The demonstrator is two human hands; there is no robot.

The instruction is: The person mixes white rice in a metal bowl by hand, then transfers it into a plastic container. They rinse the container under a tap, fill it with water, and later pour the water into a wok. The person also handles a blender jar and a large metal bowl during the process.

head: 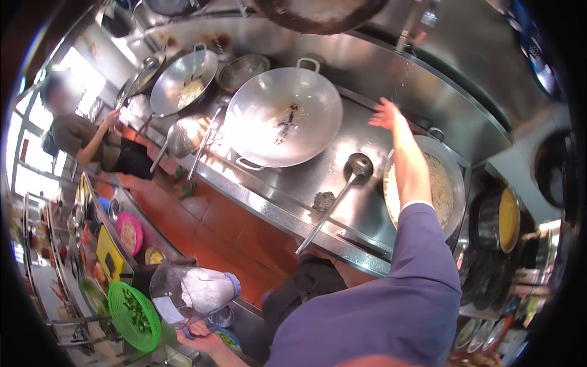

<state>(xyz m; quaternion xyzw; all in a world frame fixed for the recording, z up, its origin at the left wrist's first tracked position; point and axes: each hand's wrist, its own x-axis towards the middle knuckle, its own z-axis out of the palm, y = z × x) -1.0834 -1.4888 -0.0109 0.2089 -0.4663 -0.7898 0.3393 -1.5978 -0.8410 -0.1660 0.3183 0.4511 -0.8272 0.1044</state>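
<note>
At the lower left, my left hand (202,340) grips the handle of a clear plastic jug (166,280) holding white powder (197,289). The jug lies tilted, its blue end pointing right. My right arm stretches across the steel range, and my right hand (385,114) hangs near its back wall with fingers apart and nothing in them. Left of that hand sits a large two-handled wok (321,103), dark residue in its bottom. Below the hand, a long-handled ladle (332,208) rests on the range beside a wire scourer (324,202). My forearm partly covers a basin (457,183) of pale, rice-like food.
Another person (87,133) stands at the far left, holding a long utensil. Beside them are a smaller wok (165,78) with food and a perforated skimmer (176,137). A green colander (114,303) of chopped greens stands near the jug. At right is a pot (486,220) with yellow contents.
</note>
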